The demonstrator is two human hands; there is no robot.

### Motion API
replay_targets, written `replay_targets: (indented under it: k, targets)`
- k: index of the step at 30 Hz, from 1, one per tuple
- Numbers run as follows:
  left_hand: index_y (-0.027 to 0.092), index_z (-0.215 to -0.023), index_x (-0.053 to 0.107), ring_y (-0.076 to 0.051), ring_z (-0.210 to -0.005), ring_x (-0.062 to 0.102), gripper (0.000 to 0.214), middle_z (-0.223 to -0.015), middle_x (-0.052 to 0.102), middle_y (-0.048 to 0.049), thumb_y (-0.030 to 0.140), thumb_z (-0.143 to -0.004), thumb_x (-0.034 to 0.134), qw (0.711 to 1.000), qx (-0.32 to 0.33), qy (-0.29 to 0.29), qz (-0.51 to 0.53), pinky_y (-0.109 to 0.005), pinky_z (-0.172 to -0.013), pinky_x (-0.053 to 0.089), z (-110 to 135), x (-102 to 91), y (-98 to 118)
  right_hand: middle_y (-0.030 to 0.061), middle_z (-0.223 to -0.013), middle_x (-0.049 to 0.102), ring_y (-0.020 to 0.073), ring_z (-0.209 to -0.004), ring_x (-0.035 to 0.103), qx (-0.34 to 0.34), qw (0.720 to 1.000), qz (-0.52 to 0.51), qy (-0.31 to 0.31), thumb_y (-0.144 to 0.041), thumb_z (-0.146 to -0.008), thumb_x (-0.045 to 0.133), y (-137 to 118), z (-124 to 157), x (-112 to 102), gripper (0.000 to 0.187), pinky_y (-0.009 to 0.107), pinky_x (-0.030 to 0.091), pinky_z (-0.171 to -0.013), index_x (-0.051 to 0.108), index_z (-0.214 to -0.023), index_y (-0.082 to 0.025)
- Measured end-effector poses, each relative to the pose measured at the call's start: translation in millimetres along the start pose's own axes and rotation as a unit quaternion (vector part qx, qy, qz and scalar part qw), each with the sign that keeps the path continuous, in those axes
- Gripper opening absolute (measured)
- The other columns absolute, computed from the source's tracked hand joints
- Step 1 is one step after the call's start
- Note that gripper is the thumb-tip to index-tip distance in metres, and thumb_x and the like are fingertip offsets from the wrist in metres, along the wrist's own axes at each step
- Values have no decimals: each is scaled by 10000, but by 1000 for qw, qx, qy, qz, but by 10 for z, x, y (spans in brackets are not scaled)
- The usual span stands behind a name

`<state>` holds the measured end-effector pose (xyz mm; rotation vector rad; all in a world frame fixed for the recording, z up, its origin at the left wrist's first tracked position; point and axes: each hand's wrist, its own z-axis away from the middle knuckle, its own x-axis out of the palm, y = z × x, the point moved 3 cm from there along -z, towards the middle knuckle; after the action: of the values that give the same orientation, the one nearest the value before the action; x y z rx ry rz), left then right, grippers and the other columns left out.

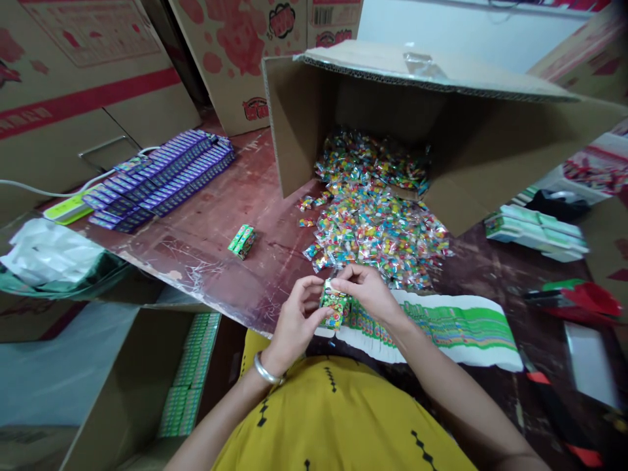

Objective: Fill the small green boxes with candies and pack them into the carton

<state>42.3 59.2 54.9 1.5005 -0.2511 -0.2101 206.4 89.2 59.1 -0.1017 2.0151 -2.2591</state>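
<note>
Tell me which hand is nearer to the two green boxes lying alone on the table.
Left. The left hand sits just right of and below the green boxes, holding the small green box; the right hand is farther right, beyond it.

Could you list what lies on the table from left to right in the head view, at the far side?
Purple boxes → small green boxes → tipped cardboard carton spilling candy packets → stack of pale green boxes.

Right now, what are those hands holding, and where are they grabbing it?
Both hold one small green box: the left hand grips its left side and bottom, the right hand pinches its top end.
</note>
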Motion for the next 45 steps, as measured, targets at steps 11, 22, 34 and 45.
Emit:
replay_targets:
  k: [11, 22, 34, 45]
  targets:
    - [211, -1138, 563, -179, -956, 617, 331, -1080, 630, -46, 232, -817, 640, 999, -28, -1, 27, -294, -837, 511, -7, -47, -53, 61, -952, 648, 206, -923, 611, -154, 970, 186, -5, -340, -879, 600, -177, 237, 66, 139, 361, 486, -843, 664, -855, -220]
    - [177, -849, 477, -83, -618, 553, 328, -764, 570, 37, 301, -714, 749, 995, -90, 52, -5, -179, -551, 448, -70, -343, -242, 129, -1458, 399, 291, -1346, 379, -185, 888, 361, -215, -389, -626, 823, -127, 151, 159, 992, 441, 374, -1079, 295, -1455, -252]
    - [151, -1075, 594, -159, -947, 619, 419, -1078, 650, -62, 175, -695, 771, 941, -217, 61, 253, -321, -872, 537, 57, -673, -336, 82, -983, 673, 232, -1038, 543, -214, 803, 550, -84, -121, -871, 511, 186, -701, 62, 193, 360, 414, -888, 620, -1002, -210]
    - [165, -1002, 580, -119, -791, 551, 301, -940, 620, -20, 312, -771, 706, 989, -115, 66, 70, -207, -698, 447, -19, -513, -441, -42, -725, 619, 78, -512, 425, -120, 944, 299, -64, -303, -809, 681, -322, -418, -74, 158, 220, 321, -509, 618, -924, -216]
